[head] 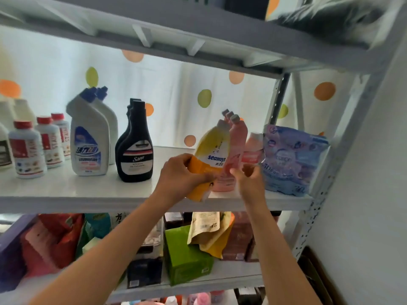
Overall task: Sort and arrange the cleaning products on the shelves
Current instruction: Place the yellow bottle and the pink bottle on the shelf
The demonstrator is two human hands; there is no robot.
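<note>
I am holding a yellow pouch (209, 150) at the front of the middle shelf (88, 194). It is soft and bendy, with a yellow top, an orange bottom and blue letters on white in the middle. It has a small cap up high. It is leaning a bit to the right, against the pink bottles (233, 150).

My left hand (182, 172) is gripping the orange part of the pouch, with my fingers curled round its side. I think I am holding it low down so it can stand up and not flop over. My right hand (248, 172) is just beside the bottom of the front pink bottle. Its fingers are curled, but it is blurry, so I cannot tell if that grip is holding anything. I think it is helping to make room, or keeping the pink bottle from tipping.

The pink bottles are standing in a line going back. A blue bag (293, 159) is sitting to the right of them. To the left are black bottles (135, 148), then white bottles (90, 137) with blue caps, then small white tubs (28, 150) with red lids. Each kind is standing together, so I think my pouch is getting its own spot between the black and pink ones.

On the shelf below, another yellow pouch is lying on a green box (185, 256).
</note>
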